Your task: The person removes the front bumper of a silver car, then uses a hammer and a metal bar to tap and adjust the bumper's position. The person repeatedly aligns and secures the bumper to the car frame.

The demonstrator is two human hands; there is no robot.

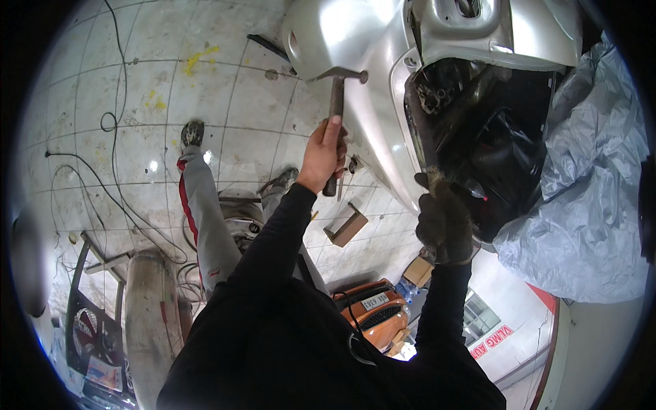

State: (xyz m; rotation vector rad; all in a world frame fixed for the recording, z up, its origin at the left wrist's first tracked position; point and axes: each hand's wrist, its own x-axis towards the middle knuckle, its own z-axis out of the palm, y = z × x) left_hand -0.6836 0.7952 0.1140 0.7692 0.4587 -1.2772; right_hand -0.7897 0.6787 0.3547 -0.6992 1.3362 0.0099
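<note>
My bare left hand (322, 156) is closed round the handle of a hammer (337, 92), whose head is up beside the silver vehicle body (365, 34). My right hand (443, 222), in a dark worn glove, grips a long metal bar (425, 137) lying along the edge of the body's dark open cavity (506, 157); the bar's far end is hard to make out. The curved silver panel runs between the two tools, and the hammer head appears in front of it; whether they touch I cannot tell.
Crumpled plastic sheeting (574, 232) drapes at the right. Cables (116, 184) cross the tiled floor (89, 82), where my legs and a small cardboard piece (345, 227) also show. A metal frame (92, 321) and worn cylinder (147, 307) are lower left. An orange car (376, 321) and boxes (417, 272) appear below.
</note>
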